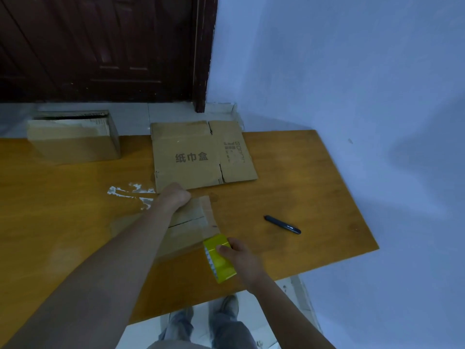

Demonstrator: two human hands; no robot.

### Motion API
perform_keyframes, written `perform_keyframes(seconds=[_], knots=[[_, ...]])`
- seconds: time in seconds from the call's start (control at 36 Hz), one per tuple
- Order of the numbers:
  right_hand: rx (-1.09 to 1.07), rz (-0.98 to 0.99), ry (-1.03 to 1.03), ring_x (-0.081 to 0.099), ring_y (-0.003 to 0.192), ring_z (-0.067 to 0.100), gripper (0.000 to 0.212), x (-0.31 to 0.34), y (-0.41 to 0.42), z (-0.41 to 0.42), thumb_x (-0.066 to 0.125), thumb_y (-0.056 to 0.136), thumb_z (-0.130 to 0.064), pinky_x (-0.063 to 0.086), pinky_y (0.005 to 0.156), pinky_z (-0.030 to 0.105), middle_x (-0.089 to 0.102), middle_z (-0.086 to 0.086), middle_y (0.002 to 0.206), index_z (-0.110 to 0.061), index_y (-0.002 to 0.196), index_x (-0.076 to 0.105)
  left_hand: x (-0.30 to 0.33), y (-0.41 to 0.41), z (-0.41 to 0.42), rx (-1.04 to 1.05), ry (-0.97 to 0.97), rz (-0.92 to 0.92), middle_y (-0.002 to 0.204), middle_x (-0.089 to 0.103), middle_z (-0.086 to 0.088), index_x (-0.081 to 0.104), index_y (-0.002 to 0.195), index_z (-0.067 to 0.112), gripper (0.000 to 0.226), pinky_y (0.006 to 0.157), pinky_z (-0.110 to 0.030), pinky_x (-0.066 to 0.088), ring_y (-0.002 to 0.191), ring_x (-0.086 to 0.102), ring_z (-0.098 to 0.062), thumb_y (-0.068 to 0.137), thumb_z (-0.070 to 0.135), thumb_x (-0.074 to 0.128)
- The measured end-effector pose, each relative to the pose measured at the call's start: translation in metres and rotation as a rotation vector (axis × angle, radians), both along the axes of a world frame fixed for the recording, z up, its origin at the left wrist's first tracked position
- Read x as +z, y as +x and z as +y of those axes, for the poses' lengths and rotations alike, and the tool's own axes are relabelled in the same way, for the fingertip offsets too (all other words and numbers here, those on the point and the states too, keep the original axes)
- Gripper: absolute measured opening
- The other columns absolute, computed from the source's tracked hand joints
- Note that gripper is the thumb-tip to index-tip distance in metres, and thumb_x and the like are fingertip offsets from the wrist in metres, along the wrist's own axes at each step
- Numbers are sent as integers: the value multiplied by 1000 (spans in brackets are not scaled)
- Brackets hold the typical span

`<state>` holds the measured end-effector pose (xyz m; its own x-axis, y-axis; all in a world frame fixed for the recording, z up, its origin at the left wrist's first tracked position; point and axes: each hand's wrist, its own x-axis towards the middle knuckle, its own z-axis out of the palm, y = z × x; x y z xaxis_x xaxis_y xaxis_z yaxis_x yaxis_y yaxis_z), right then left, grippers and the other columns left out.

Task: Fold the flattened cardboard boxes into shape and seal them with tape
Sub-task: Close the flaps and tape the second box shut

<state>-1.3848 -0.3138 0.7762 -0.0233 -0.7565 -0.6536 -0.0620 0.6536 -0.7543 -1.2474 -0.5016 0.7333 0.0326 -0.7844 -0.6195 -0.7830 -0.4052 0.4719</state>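
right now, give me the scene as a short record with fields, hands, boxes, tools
left hand: fist pressing on the far end of the box being taped
right hand: grips the yellow tape roll at the box's near right corner
box in work: small box on the table, clear tape stretched over its seam
flat box: printed, unfolded, lying beyond the hands
done box: folded up, far left
pen: dark, lying right of the small box
table: wooden, white scraps near the left hand
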Motion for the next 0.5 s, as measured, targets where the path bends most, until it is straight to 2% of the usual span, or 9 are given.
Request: perform_keyframes(seconds=[0.08,0.14,0.22,0.31,0.36,0.42,0.5], knots=[[-8,-19,-1,60,74,14,12,-2,-4,-2,56,93,-19,47,69,23,62,1,80,-20,84,63,-5,6,0,51,-114,68,112,61,-14,63,106,3,24,83,-34,49,101,56,-31,92,11,45],[-1,-10,-9,60,69,11,14,-4,-7,-4,55,94,-16,48,65,20,62,-4,74,-19,83,65,-3,10,6,124,-197,119,108,62,-12,63,104,5,23,78,-34,47,99,56,-31,92,10,44],[51,79,-46,56,73,18,13,-7,-12,-10,56,93,-17,44,68,28,57,4,77,-9,87,63,-2,17,16,219,-321,154,100,64,-12,62,97,6,17,72,-33,45,94,58,-31,90,9,47],[80,118,-72,52,71,21,16,-8,-15,-20,58,93,-20,41,65,33,51,7,75,-5,87,60,3,24,30,210,-486,209,98,64,-13,61,98,4,13,75,-34,47,93,58,-31,90,9,52],[138,142,-93,49,71,19,23,-10,-17,-27,58,92,-25,38,67,34,47,8,76,-3,86,58,8,29,42,124,-615,202,98,63,-13,61,100,2,13,77,-38,49,91,58,-29,90,6,53],[176,134,-128,47,67,18,20,-10,-21,-34,58,93,-24,36,65,31,46,5,71,-8,80,57,11,34,55,-37,-756,161,99,60,-13,61,101,2,15,79,-40,49,92,56,-29,88,4,54],[211,76,-119,52,61,16,16,-8,-24,-43,58,93,-23,42,58,26,52,0,67,-14,81,59,11,39,75,-330,-911,62,106,57,-12,62,103,5,28,78,-41,50,97,54,-31,86,20,46]])
